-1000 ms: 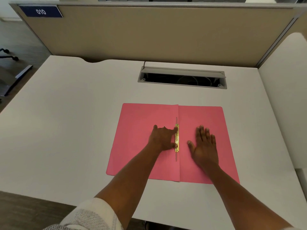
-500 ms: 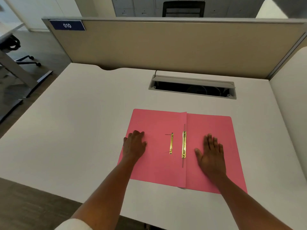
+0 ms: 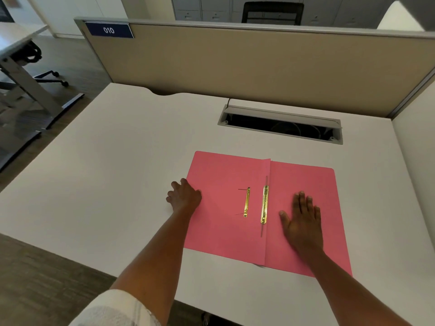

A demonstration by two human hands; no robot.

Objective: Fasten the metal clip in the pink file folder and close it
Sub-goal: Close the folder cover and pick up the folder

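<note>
Since a second ago, my left hand [image 3: 184,196] has slid from the metal clip [image 3: 264,204] to the pink file folder [image 3: 221,222]'s left edge, fingers curled there, gripping nothing I can see. Right hand [image 3: 302,220] lies flat right of the clip, nearer. Clip runs along the spine; folder open, holding no papers.

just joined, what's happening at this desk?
A person is working on a pink folder lying open on a white desk. The left hand is at the folder's left edge, fingers curled over it. The right hand lies flat on the right half. Two gold clip pieces show: a long strip by the spine and a shorter bar lying loose left of it. The folder is not yet closed.
</note>
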